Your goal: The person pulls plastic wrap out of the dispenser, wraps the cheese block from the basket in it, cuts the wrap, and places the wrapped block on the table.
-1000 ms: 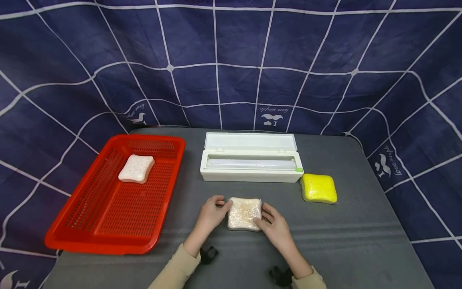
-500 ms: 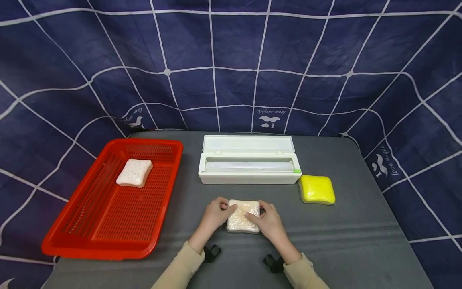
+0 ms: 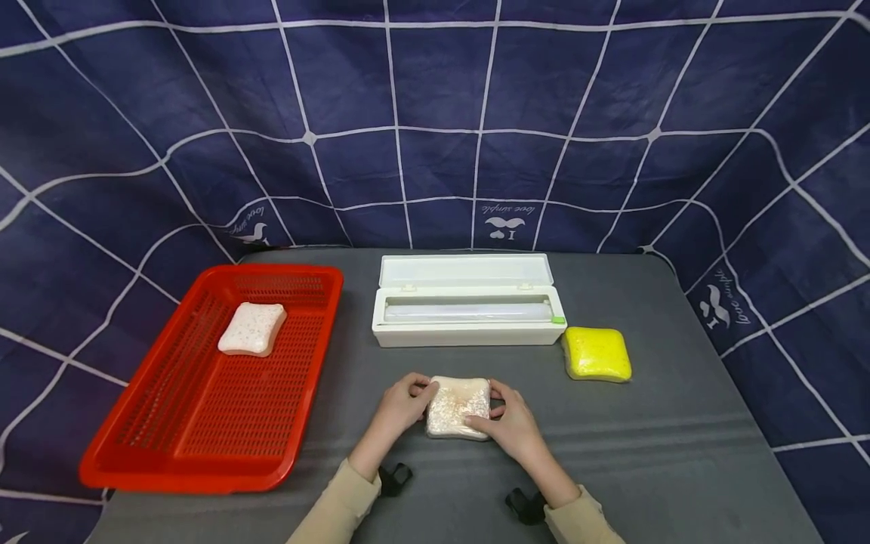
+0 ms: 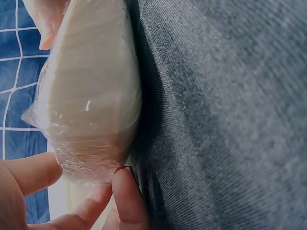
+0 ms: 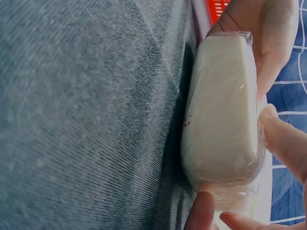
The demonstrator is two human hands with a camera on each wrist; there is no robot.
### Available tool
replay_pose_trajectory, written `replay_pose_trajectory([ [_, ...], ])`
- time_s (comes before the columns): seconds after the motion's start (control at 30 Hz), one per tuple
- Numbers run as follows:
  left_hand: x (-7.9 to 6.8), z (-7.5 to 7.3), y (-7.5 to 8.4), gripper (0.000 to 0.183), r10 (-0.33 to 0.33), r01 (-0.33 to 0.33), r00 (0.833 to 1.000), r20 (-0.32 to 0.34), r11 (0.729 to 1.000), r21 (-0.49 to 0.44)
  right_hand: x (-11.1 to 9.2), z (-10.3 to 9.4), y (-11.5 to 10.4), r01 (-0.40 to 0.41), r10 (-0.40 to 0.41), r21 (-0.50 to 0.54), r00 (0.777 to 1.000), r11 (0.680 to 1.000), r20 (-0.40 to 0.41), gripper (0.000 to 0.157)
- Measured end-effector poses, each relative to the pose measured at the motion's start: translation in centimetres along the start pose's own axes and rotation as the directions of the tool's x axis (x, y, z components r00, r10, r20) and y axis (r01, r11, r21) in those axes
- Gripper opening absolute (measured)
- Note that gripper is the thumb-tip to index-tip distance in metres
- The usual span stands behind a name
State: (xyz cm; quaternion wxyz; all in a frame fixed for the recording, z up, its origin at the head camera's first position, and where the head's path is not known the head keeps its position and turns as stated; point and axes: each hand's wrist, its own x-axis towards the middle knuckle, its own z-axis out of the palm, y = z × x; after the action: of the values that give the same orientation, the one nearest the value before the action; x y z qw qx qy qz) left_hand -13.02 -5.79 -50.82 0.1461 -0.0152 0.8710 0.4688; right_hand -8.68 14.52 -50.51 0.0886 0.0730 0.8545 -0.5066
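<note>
A cream sponge (image 3: 457, 408) with pinched-in sides lies on the table in front of me, wrapped in crinkled cling film. My left hand (image 3: 401, 408) pinches its left end, thumb on the top edge and fingertips low at the side. At the opposite end, my right hand (image 3: 513, 427) grips it with the thumb flat on the top and the fingers against the side. Both wrist views show the smooth pale side of the sponge (image 4: 93, 86) under the film, which bunches at the ends. A loose flap of film sticks out in the left wrist view.
Behind the hands stands a white cling film box (image 3: 469, 332), lid up, a roll inside. A yellow wrapped sponge (image 3: 596, 353) lies to its right. On the left, a red basket (image 3: 295, 423) holds a speckled white sponge (image 3: 253, 329). Dark blue cloth (image 3: 435, 136) hangs behind.
Both thumbs moved inward over the top of the sponge, then drew back slightly toward its ends. The sponge stays in about the same place; the head view has shifted a little.
</note>
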Motion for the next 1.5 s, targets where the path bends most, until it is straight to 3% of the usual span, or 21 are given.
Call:
replay_pose_trajectory([
  [0.13, -0.3, -0.1, -0.1, 0.045, -0.025, 0.025, 1.0, 0.014, 0.999, -0.036, 0.1, 0.0, 0.1, -0.003, 0.003, 0.004, 1.0, 1.0, 0.014, 0.081],
  [0.3, -0.8, -0.2, 0.3, 0.045, -0.046, 0.051, 0.998, 0.037, 0.991, -0.125, 0.2, -0.4, 0.1, 0.005, -0.006, 0.056, 1.0, 0.998, 0.011, 0.062],
  [0.43, -1.1, -0.5, 0.9, 0.043, -0.006, 0.009, 1.0, 0.018, 0.984, -0.176, 0.1, -1.0, -0.5, 0.031, -0.03, 0.088, 0.999, 0.996, -0.016, 0.053],
  [0.63, -1.8, -1.0, 2.3, 0.034, 0.079, -0.09, 0.995, -0.054, 0.964, -0.25, 0.2, -1.7, -1.6, 0.086, -0.066, 0.148, 0.989, 0.985, -0.131, 0.042],
  [0.83, -2.4, -0.9, 3.0, 0.03, 0.099, -0.127, 0.987, -0.127, 0.963, -0.239, 0.2, -1.9, -1.8, 0.088, -0.031, 0.282, 0.979, 0.955, -0.202, 0.031],
  [0.97, -2.7, -0.4, 2.4, 0.022, 0.143, -0.178, 0.969, -0.203, 0.97, -0.168, 0.2, -1.6, -1.4, 0.059, 0.017, 0.347, 0.977, 0.936, -0.212, 0.025],
  [1.07, -2.9, 0.2, 1.6, 0.018, 0.178, -0.211, 0.962, -0.207, 0.966, -0.149, 0.0, -1.3, -0.8, 0.051, 0.022, 0.378, 0.982, 0.924, -0.187, 0.023],
  [1.2, -3.3, 0.9, 0.7, 0.029, 0.226, -0.249, 0.961, -0.162, 0.958, -0.14, -0.5, -1.0, 0.2, 0.072, -0.026, 0.341, 0.99, 0.937, -0.139, 0.027],
  [1.37, -4.2, 1.5, -0.1, 0.039, 0.286, -0.291, 0.954, -0.093, 0.956, -0.039, -1.3, -0.5, 1.2, 0.109, -0.093, 0.165, 0.991, 0.98, -0.099, 0.038],
  [1.5, -4.6, 1.8, -0.7, 0.046, 0.307, -0.305, 0.95, -0.048, 0.951, 0.042, -2.0, 0.0, 1.6, 0.209, -0.207, 0.008, 0.974, 0.978, -0.092, 0.055],
])
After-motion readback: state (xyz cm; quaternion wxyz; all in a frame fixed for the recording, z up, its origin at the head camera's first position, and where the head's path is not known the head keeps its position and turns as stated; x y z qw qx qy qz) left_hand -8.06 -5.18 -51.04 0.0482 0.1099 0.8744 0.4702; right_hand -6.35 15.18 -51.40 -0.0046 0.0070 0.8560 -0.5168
